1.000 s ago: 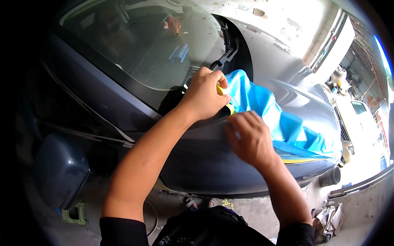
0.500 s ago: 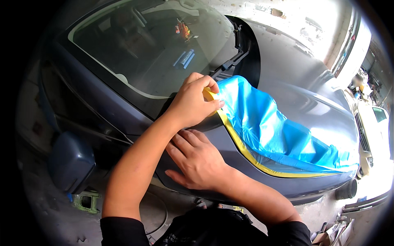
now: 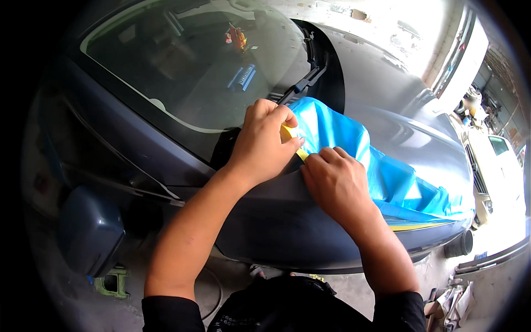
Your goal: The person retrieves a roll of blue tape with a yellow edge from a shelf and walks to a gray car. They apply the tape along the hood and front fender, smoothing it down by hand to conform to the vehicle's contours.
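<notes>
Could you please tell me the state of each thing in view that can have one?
Blue plastic sheet: spread out, wrinkled.
Yellow tape: along the sheet's edge, partly hidden by the hands.
Left hand: thumb and finger pinched on the tape.
Right hand: fingers curled at the tape; whether they grip it is unclear.
Hood: looks closed, partly covered.
Wiper: lowered.
Side mirror: folded out.

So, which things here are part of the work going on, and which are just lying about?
In the work:
yellow tape, pinched by the left hand, with the right hand at its edge
blue sheet, beside the tape
dark grey car, beneath

Seemingly just lying about:
green stand
black bucket
pile of papers
</notes>
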`<state>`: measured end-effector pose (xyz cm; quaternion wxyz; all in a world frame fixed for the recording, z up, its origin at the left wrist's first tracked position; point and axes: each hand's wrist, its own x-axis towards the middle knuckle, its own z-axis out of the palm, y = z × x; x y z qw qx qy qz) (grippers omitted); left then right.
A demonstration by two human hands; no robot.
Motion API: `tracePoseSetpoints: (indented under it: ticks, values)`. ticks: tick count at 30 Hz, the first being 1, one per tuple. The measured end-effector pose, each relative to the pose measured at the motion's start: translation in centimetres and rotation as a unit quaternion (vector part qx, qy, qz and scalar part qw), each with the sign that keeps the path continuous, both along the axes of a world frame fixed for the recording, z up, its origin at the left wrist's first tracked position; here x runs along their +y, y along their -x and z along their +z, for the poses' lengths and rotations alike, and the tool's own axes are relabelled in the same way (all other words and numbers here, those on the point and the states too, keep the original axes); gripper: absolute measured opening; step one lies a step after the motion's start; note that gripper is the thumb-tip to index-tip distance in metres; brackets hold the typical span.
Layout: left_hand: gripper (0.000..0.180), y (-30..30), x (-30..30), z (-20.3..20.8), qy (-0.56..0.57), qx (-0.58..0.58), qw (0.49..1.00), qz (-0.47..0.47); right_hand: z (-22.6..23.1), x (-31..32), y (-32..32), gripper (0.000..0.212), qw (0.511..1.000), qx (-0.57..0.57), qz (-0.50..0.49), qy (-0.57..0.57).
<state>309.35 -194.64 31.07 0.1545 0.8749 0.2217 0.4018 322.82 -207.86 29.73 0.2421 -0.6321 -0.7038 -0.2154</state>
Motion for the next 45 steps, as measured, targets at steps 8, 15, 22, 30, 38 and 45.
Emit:
tracePoseSetpoints:
  ticks: [8, 15, 22, 30, 38, 45]
  values:
    - [0.03, 0.5, -0.8, -0.6, -0.097, -0.031, 0.995, -0.002, 2.6, 1.1, 0.9, 0.007, 0.986, -0.083, -0.073, 0.121]
    - [0.029, 0.3, -0.7, -0.6, -0.129, -0.036, 0.991, -0.017, 2.1, 1.6, 1.7, 0.005, 0.985, -0.106, -0.075, 0.109]
    - [0.031, 0.7, 0.2, -0.6, -0.165, -0.001, 0.986, -0.027, 1.5, 1.9, 1.7, 0.003, 0.985, -0.124, -0.07, 0.095]
    - [0.031, 1.2, 1.2, -0.7, -0.166, 0.028, 0.983, -0.066, 1.7, 2.1, 1.0, 0.003, 0.982, -0.147, -0.031, 0.116]
    - [0.033, 2.1, 1.0, -1.3, -0.125, 0.075, 0.987, -0.06, 3.1, 2.3, -1.2, 0.008, 0.97, -0.14, 0.069, 0.184]
    - [0.041, 3.1, 1.5, -1.5, -0.115, 0.105, 0.984, -0.087, 3.1, 2.3, -1.9, 0.009, 0.965, -0.157, 0.107, 0.181]
